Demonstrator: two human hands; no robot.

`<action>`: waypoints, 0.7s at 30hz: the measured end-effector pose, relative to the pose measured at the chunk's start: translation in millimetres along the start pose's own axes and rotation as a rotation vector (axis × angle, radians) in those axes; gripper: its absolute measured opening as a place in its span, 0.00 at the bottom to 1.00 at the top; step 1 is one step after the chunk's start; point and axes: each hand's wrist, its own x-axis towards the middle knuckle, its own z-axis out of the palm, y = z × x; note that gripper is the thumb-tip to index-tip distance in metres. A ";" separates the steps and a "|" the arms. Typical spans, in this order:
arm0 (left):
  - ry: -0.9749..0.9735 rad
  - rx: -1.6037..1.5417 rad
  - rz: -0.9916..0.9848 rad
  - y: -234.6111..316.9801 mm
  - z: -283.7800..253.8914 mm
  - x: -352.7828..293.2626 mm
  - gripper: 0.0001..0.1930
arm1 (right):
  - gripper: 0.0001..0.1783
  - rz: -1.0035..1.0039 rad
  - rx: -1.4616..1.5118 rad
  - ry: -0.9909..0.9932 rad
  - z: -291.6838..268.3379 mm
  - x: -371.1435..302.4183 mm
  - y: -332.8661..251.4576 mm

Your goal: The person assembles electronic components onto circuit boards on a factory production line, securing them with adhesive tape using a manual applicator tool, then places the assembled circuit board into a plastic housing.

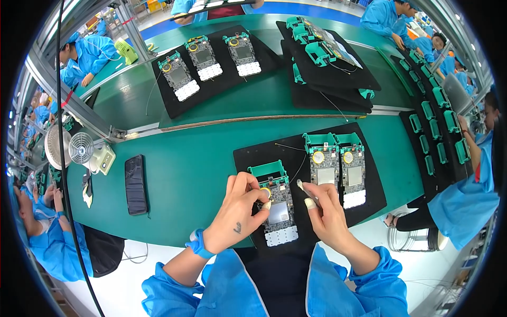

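A green-framed circuit board lies on a black mat, with a silver shield, a white keypad end and a yellow round cell. My left hand is over the board's left edge, thumb and index finger pinched beside the cell; what is between them is too small to tell. Just right of the board, my right hand is closed round a small slim tool with a pale tip, its kind unclear and mostly hidden by the fingers. Pale finger covers show on both hands. A blue wrist strap circles my left wrist.
Two similar boards lie on the same black mat. A phone and small fan stand left. Beyond a ledge, another mat bears three boards. Green frames line the right; co-workers sit both sides.
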 end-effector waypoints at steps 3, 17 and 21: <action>0.006 -0.005 -0.009 -0.8 0.9 -1.3 0.08 | 0.27 0.017 0.008 -0.046 -2.1 -2.1 -3.0; 0.018 0.036 -0.038 4.3 3.1 -0.4 0.09 | 0.34 -0.227 -0.209 -0.106 17.9 -8.9 -3.7; 0.020 0.034 -0.066 5.5 5.9 -2.1 0.09 | 0.34 -0.255 -0.394 -0.124 22.3 -9.8 -6.6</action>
